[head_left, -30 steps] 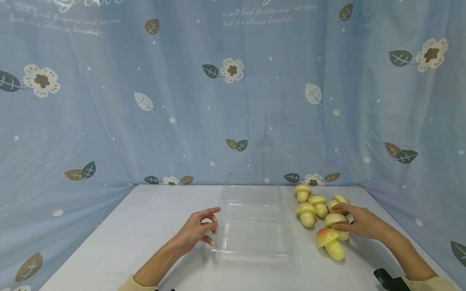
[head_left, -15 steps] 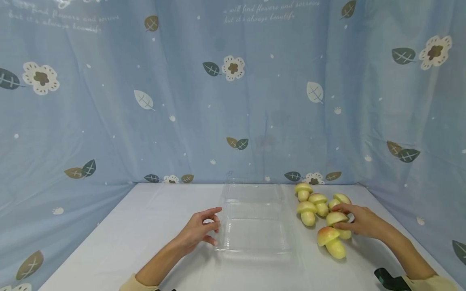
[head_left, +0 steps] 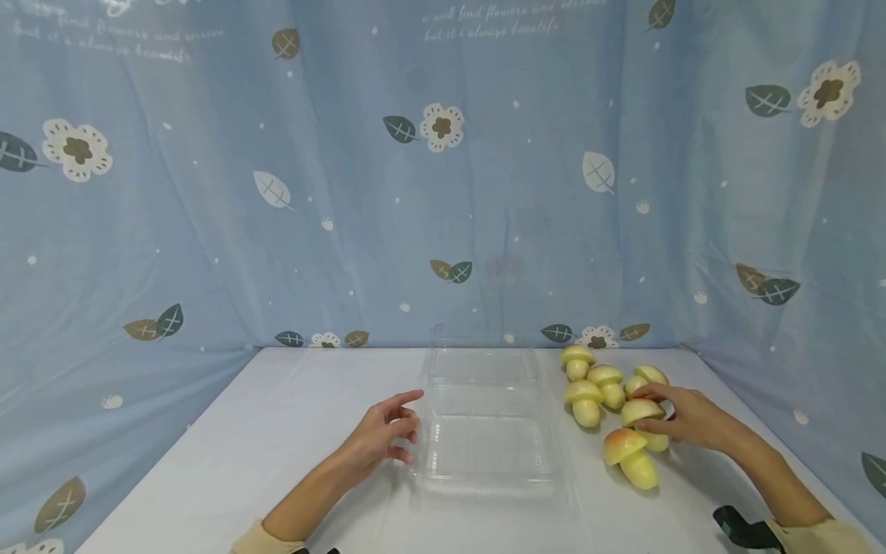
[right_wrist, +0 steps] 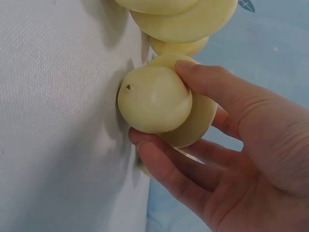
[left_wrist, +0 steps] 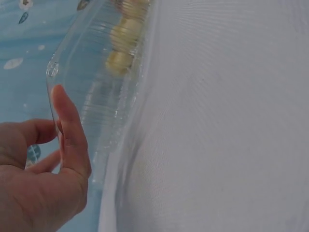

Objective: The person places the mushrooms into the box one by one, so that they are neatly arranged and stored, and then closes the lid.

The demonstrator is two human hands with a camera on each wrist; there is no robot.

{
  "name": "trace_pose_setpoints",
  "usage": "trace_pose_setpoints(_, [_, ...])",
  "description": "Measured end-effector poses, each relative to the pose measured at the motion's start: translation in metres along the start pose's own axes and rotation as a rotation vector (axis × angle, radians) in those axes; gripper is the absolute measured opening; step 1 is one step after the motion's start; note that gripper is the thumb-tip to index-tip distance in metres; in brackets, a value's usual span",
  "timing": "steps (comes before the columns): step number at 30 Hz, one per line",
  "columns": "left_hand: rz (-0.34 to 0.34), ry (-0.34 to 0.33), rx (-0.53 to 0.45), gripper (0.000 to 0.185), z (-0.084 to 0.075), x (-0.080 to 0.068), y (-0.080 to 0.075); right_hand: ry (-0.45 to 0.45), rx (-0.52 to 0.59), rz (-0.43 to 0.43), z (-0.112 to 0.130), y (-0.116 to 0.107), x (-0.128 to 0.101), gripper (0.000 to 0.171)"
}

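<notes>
A clear plastic container (head_left: 484, 450) lies open on the white table, its lid part to the rear. My left hand (head_left: 404, 431) rests at its left edge; in the left wrist view the thumb (left_wrist: 70, 130) lies against the container's rim (left_wrist: 53, 72). Several yellow toy mushrooms lie right of the container, among them a red-tinged one (head_left: 626, 455) nearest me. My right hand (head_left: 647, 412) grips one mushroom (head_left: 635, 413) of the group, thumb on one side and fingers on the other. The right wrist view shows this mushroom (right_wrist: 149, 96) close up, touching the cloth.
Blue cloth (head_left: 443, 192) printed with flowers and leaves hangs behind and on both sides of the table (head_left: 277, 431). A dark wrist device (head_left: 744, 531) shows at the bottom right. More mushrooms (right_wrist: 183, 19) crowd just above the held one.
Both hands stay about where they were, the right one still on the same mushroom. Only the view shifts slightly.
</notes>
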State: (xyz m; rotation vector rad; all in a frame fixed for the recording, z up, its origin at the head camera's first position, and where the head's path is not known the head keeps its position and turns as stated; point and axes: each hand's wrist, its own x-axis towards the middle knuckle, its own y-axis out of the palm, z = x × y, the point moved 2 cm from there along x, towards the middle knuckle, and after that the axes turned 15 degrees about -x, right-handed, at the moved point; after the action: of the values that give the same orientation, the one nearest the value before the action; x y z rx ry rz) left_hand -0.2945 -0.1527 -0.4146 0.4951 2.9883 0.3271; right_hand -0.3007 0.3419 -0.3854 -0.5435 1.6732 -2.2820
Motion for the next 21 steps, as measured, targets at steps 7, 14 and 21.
trace_pose_setpoints(7, [-0.004,-0.001,0.01,0.056,-0.0018,0.0031,-0.002,0.027,0.001,0.016,-0.0013,-0.0022,-0.0013,0.051])
trace_pose_setpoints(14, [-0.006,0.001,-0.009,0.058,-0.0006,0.0062,-0.0038,0.018,-0.014,0.004,-0.0028,-0.0016,-0.0004,0.052])
trace_pose_setpoints(21, [-0.003,0.004,-0.036,0.059,0.0018,0.0098,-0.0048,0.03,-0.005,0.015,-0.004,-0.0011,-0.0013,0.058])
